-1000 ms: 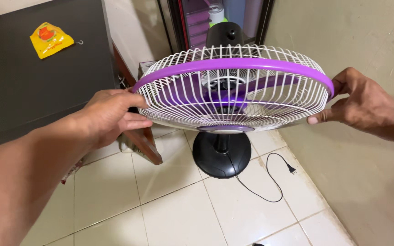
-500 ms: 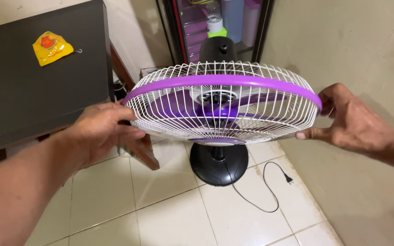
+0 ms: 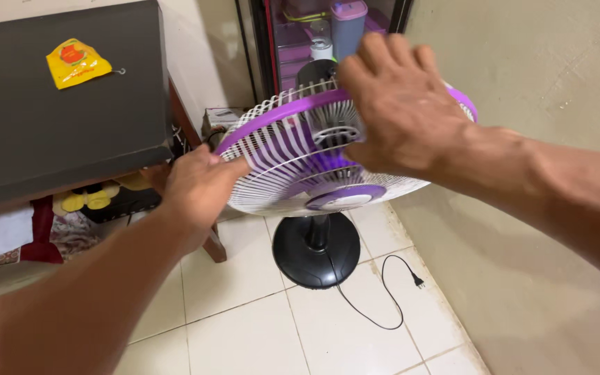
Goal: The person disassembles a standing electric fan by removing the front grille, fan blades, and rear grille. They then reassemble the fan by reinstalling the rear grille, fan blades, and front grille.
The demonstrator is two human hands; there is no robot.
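A stand fan with a white wire cage (image 3: pixel 293 163) and a purple rim (image 3: pixel 272 117) tilts face down over its round black base (image 3: pixel 316 251). My left hand (image 3: pixel 199 184) grips the left edge of the cage. Across the top rear of the cage lies my right hand (image 3: pixel 401 104), fingers spread, resting on the wires near the motor housing. Purple blades and a purple centre cap (image 3: pixel 345 200) show through the cage.
A dark grey cabinet top (image 3: pixel 64 118) with a yellow packet (image 3: pixel 76 62) stands at the left, cloths and a box beneath it. The fan's black cord and plug (image 3: pixel 414 280) trail over white floor tiles. A beige wall lies right; shelves with containers (image 3: pixel 347 28) stand behind.
My right hand left the cage's right edge and moved onto its top rear. The fan head has tipped and swung leftward, and my view has shifted closer.
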